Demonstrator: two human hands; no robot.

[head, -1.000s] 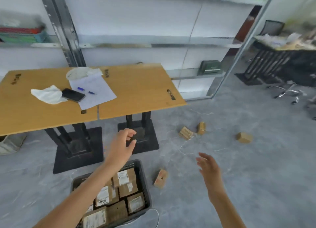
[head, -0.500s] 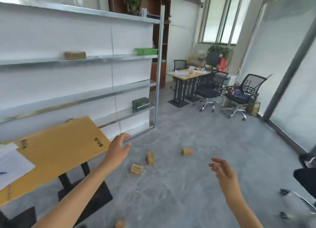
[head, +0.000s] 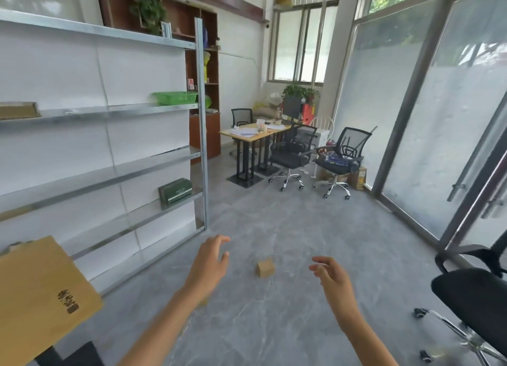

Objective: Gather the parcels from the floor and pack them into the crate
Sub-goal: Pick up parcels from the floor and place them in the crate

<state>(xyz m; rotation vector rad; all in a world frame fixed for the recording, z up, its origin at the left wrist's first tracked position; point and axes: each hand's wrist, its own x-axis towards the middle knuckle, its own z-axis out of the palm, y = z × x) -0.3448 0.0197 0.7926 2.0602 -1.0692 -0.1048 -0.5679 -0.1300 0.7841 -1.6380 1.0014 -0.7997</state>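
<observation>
The left grip (head: 210,264) and right grip (head: 333,279) hang empty, fingers relaxed, flanking a small brown cardboard parcel (head: 265,267) on the grey floor (head: 274,324). The contents of the green plastic basket (head: 175,97) are hidden.

Brown parcel (head: 265,267) ahead of me, grey floor (head: 274,324) veined white, tan tabletop (head: 35,291) near left with black stamp, green basket (head: 175,97) and dark green box (head: 175,190) on silver shelving (head: 202,146), black mesh chairs (head: 289,158) far off.

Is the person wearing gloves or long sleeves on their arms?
No. The left hand and the right hand have no gloves, and no sleeve shows up to the picture's edge. I see no watch, bracelet or ring either.
</observation>
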